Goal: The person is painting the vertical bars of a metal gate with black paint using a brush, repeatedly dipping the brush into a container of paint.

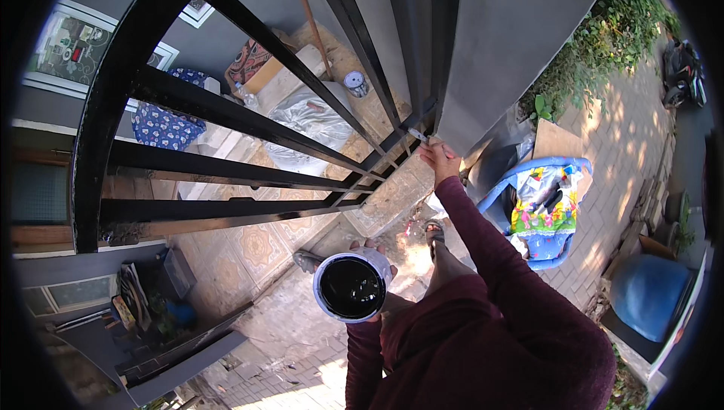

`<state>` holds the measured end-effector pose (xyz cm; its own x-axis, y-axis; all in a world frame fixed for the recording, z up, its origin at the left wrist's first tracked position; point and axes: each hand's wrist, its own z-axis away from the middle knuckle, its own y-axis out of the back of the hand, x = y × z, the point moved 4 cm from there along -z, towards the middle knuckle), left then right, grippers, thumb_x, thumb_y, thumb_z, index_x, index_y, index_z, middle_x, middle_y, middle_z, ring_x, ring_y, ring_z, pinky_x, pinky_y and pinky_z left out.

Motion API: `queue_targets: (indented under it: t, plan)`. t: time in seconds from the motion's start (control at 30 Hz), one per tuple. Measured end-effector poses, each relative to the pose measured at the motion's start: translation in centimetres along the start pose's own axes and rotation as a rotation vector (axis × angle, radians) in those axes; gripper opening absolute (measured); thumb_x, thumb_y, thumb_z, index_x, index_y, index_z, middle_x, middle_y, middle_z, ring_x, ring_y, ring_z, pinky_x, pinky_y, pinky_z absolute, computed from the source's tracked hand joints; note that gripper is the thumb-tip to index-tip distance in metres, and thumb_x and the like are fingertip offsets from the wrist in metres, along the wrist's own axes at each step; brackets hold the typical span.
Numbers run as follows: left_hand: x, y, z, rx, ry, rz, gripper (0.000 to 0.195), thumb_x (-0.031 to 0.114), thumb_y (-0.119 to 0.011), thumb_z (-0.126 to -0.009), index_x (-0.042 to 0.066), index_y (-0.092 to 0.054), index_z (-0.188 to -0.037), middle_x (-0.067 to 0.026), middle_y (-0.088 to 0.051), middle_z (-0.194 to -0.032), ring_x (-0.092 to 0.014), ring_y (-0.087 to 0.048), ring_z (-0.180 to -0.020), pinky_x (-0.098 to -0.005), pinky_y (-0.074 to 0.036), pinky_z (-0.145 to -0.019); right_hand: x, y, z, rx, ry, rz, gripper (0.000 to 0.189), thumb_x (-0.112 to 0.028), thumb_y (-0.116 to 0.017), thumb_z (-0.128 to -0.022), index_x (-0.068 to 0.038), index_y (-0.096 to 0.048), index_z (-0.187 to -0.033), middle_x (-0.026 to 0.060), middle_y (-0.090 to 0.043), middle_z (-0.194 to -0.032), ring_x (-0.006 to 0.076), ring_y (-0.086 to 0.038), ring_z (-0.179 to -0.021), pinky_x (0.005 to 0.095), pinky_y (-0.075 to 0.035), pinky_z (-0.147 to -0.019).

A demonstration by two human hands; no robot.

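Note:
My left hand holds an open can of black paint upright from its far side, low in front of me. My right hand is stretched forward, its fingers closed around a slim tool, which looks like a paintbrush; its tip lies at the lower rail of a black metal gate, close to the grey wall. The hand hides most of the tool's handle. Glossy black bars of the gate fan out across the upper left of the view.
Behind the bars are a second can, a plastic sheet and a wooden pole. A grey wall rises at the right. Beside my right arm lies a blue padded baby item. A tiled step is before my feet.

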<state>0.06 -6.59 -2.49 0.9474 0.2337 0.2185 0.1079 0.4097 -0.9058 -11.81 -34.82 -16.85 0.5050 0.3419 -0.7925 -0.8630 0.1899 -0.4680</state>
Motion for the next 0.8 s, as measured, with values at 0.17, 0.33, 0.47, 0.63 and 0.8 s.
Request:
queue_targets:
  t: [0.17, 0.33, 0.47, 0.63, 0.8]
  plan:
    - [0.2, 0.1, 0.0, 0.001, 0.004, 0.000, 0.057, 0.045, -0.050, -0.095, 0.017, -0.039, -0.144, -0.0100, -0.047, -0.141, -0.032, -0.045, -0.131, -0.0593, -0.038, -0.092, -0.3, 1.2, 0.5, 0.043, -0.006, 0.036, 0.032, -0.020, -0.060, -0.091, 0.004, -0.063, -0.112, 0.0146, -0.070, -0.094, 0.0226, -0.071, -0.084, 0.0295, -0.057, -0.073]
    - [0.2, 0.0, -0.3, -0.031, 0.032, 0.009, 0.056, 0.045, -0.049, -0.095, 0.018, -0.040, -0.144, -0.0096, -0.047, -0.142, -0.032, -0.044, -0.132, -0.0594, -0.038, -0.092, 1.9, 1.5, -0.8, 0.059, -0.073, 0.072, 0.031, -0.019, -0.061, -0.090, 0.003, -0.064, -0.110, 0.0146, -0.070, -0.095, 0.0225, -0.071, -0.084, 0.0294, -0.057, -0.074]
    - [0.5, 0.2, -0.2, -0.041, 0.029, 0.011, 0.056, 0.045, -0.049, -0.095, 0.019, -0.040, -0.144, -0.0093, -0.047, -0.142, -0.031, -0.044, -0.132, -0.0595, -0.038, -0.092, 0.3, -0.8, 0.7, 0.018, -0.077, -0.036, 0.031, -0.020, -0.061, -0.089, 0.003, -0.064, -0.109, 0.0148, -0.070, -0.095, 0.0228, -0.071, -0.083, 0.0296, -0.057, -0.074]
    - [0.4, -0.1, -0.2, -0.034, 0.010, 0.001, 0.056, 0.045, -0.050, -0.095, 0.019, -0.040, -0.144, -0.0098, -0.048, -0.141, -0.032, -0.045, -0.131, -0.0585, -0.040, -0.091, -1.4, 0.0, 1.7, 0.049, -0.011, -0.021, 0.032, -0.021, -0.062, -0.090, 0.004, -0.063, -0.111, 0.0153, -0.070, -0.096, 0.0234, -0.071, -0.083, 0.0295, -0.057, -0.074]
    - [0.4, -0.1, -0.2, 0.005, -0.001, -0.051, 0.056, 0.044, -0.051, -0.095, 0.018, -0.040, -0.143, -0.0106, -0.047, -0.141, -0.032, -0.044, -0.132, -0.0579, -0.042, -0.090, 0.6, 0.3, 0.1, 0.057, -0.073, 0.034, 0.036, -0.023, -0.063, -0.090, 0.005, -0.062, -0.113, 0.0157, -0.070, -0.096, 0.0233, -0.071, -0.083, 0.0296, -0.057, -0.073]
